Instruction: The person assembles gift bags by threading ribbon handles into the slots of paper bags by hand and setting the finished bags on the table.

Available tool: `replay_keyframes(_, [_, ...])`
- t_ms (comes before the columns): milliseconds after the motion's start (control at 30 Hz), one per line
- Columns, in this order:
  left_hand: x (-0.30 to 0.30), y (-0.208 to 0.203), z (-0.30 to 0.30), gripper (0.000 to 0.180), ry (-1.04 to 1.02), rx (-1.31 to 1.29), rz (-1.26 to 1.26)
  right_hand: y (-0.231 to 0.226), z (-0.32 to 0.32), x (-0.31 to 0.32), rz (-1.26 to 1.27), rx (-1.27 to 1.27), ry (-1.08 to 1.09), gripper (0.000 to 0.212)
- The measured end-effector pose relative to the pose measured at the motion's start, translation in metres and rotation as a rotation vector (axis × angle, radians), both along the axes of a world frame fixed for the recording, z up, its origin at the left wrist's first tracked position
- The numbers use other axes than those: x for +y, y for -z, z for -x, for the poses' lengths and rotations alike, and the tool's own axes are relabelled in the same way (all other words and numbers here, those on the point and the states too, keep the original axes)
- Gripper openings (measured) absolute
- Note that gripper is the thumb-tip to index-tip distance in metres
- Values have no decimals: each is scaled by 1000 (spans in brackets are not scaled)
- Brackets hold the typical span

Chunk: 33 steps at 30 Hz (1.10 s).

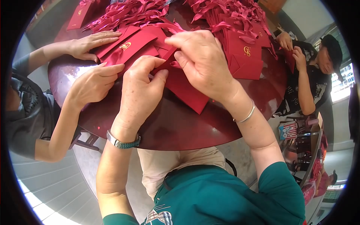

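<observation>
While left hand (144, 86) and right hand (204, 62), closed, pinch its far end, a red bag (186, 90) slants between them.

The green short-sleeved shirt (228, 195) bears a checked, white-lined print (159, 216), with beige trousers (159, 167) beyond it. Past its left sleeve (119, 219) sits a green wristband (126, 144) (with silvery metal parts); past its right sleeve (282, 191), a slim silvery bangle (246, 115).

Dark wooden seat (87, 145) at left, black cap (332, 49) near a bright window (342, 83) at right.
</observation>
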<state>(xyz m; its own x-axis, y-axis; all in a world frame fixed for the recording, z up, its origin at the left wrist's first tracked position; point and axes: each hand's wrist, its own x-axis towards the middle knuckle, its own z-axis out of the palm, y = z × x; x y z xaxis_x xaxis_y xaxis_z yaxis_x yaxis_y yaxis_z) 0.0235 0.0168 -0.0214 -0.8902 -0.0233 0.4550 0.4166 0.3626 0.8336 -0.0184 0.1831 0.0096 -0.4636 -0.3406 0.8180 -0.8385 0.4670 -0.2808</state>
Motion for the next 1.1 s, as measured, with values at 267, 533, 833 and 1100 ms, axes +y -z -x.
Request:
replay_keyframes(267, [-15,-6,6,29,221,-519,-383,0,9,10,-295,-39,-109,10])
replay_keyframes(533, [-26,1,24,20,410,-761,-431,6,11,6,-297,59,-217,12])
replay_keyframes(833, [-15,15,23,22,256,-518,-299,3,11,14,-345,-75,-263,10])
replay_keyframes(1100, [-21,15,34,25,-136,-382,-243,-2,7,37,-375,-233,-347,6])
